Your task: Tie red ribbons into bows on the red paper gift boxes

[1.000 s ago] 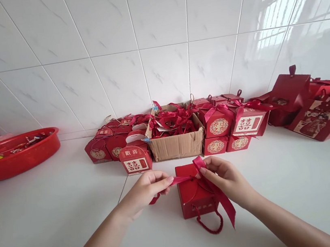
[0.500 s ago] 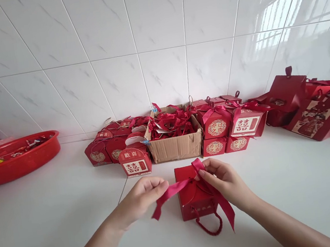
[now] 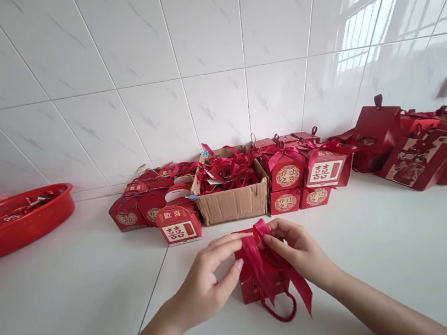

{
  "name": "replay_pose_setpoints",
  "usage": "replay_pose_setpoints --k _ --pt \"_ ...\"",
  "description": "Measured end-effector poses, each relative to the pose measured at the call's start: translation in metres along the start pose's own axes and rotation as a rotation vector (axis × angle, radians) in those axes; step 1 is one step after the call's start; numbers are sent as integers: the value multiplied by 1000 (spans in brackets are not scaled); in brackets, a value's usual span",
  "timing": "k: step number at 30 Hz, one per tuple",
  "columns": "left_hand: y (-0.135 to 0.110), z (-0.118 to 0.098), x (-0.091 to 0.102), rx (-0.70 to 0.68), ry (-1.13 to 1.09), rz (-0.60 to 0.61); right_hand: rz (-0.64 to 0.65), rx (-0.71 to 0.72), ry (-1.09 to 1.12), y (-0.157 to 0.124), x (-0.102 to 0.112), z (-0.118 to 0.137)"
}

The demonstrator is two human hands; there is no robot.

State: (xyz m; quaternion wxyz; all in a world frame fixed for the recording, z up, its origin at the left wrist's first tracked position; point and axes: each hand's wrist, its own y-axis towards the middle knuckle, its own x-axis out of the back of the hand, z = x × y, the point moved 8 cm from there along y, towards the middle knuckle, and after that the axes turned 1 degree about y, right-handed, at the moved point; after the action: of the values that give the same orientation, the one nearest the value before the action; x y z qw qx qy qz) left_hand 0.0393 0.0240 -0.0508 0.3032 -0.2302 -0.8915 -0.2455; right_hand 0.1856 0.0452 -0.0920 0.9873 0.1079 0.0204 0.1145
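Right hand (image 3: 299,245) pinching glossy ribbon (image 3: 299,287), left hand (image 3: 208,280) loosely spread, boxy red carton (image 3: 249,291), twisted-cord handle (image 3: 285,320)

White wall tiles (image 3: 203,20), glossy and grey-veined, stand behind a white countertop (image 3: 79,298), window reflection (image 3: 367,25) noted upper right.

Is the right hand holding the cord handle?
No, the right hand pinches the ribbon, while the cord handle droops before the box.

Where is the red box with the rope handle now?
In the head view, the red box is slightly right of centre, between the left hand and the right hand, in front of the cardboard box.
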Motion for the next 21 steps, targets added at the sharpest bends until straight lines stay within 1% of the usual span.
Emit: replay_pose_setpoints --k 2,4,8,11,15,17,18,21 --pt "5 5 1 11 -111 -96 -7 0 5 1 0 0" --pt "9 5 1 -15 -187 -144 -9 0 7 2 0 0" --pt "16 -4 0 -89 -232 -141 3 2 10 2 -1 2" --pt "19 -2 3 -64 -188 -163 -1 6 6 1 -1 2" --pt "12 5 9 -55 11 -296 -22 3 -1 -2 3 0" --pt "7 10 9 -34 58 -348 -23 -1 -4 -2 3 0" --pt "4 13 9 -9 23 -363 -20 -1 -6 -2 3 0" --pt "-1 22 8 93 -184 -366 -18 7 -19 -2 3 2"
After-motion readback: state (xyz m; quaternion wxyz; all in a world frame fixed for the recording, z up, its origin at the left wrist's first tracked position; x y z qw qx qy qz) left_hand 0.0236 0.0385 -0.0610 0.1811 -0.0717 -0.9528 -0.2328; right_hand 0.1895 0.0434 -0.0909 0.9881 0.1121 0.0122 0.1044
